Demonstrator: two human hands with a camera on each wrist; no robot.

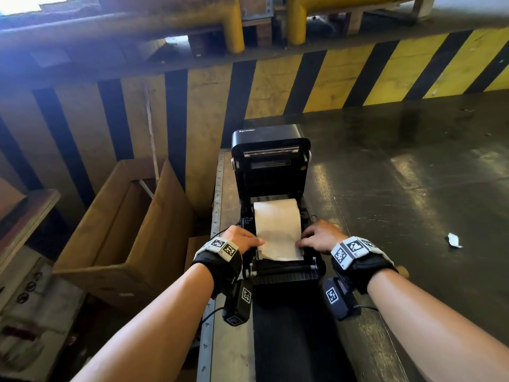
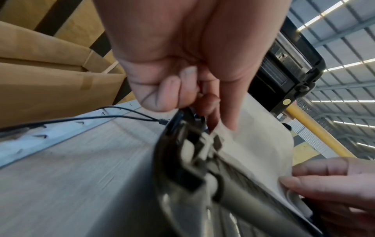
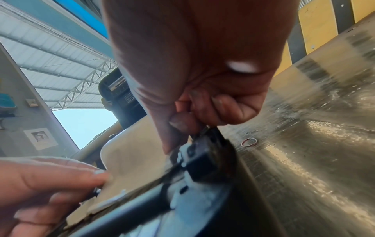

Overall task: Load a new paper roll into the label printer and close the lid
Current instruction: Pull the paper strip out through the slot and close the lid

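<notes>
- Right now the label printer (image 1: 271, 216) sits w/ its lid (image 1: 271, 153) swung up & back, on the grey strip along the left edge of the dark bench (image 1: 399, 175); cardboard box (image 1: 124, 230) stands off that edge.
- Paper roll (image 1: 276, 213) already down in the bay, between the side guides; its loose leader (image 1: 279, 246) is drawn fwd over the front, toward the roller bar.
- Left hand (image 1: 242, 239): index laid out on the leader's left edge, other fingers curled in at the guide; the left wrist view shows no real pinch, more a press. Counts as not gripping, imo.
- Right hand (image 1: 319, 237): same deal on the right edge. Index tip on the paper/guide, rest curled near the black guide block; whether it pinches the block I can't tell for sure.
- Handling, as a guess: paper thin, light, floppy, creases & tears easily, esp. the ragged front end. Roll itself light, spins freely, so a tug will pay out more.
- Best hold: both side edges of the leader, flat fingertips, even pull, so it stays square between guides.
- Lid: stiff plastic, hinged at back; take it at the top front edge, press both corners till it latches. Not yet done.
- Small paper scrap (image 1: 454, 240) lies well apart on the bench's right side.
</notes>
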